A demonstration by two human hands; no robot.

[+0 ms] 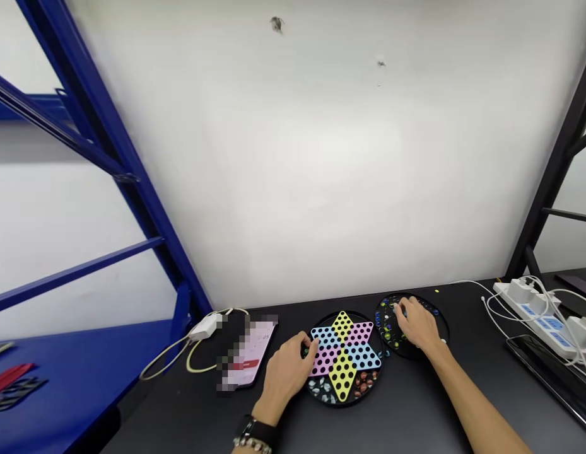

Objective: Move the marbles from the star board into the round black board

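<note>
A round Chinese checkers board (344, 362) with a yellow, pink and blue star lies on the black table (416, 416). Several marbles sit in its lower rim pockets. My left hand (290, 372) rests at the board's left edge, fingers curled, with a small dark marble seemingly pinched at the fingertips. Beside the board on the right is a round black tray (439, 325) holding several coloured marbles. My right hand (418, 325) lies in that tray, fingers bent down among the marbles; what they hold is hidden.
A phone (250, 359) lies left of the board, with a white charger (205, 326) and cable behind it. A white power strip (543, 321) with plugs and a dark tablet (548, 378) sit at the right. Blue shelving (108, 157) stands left, a black frame (557, 176) right.
</note>
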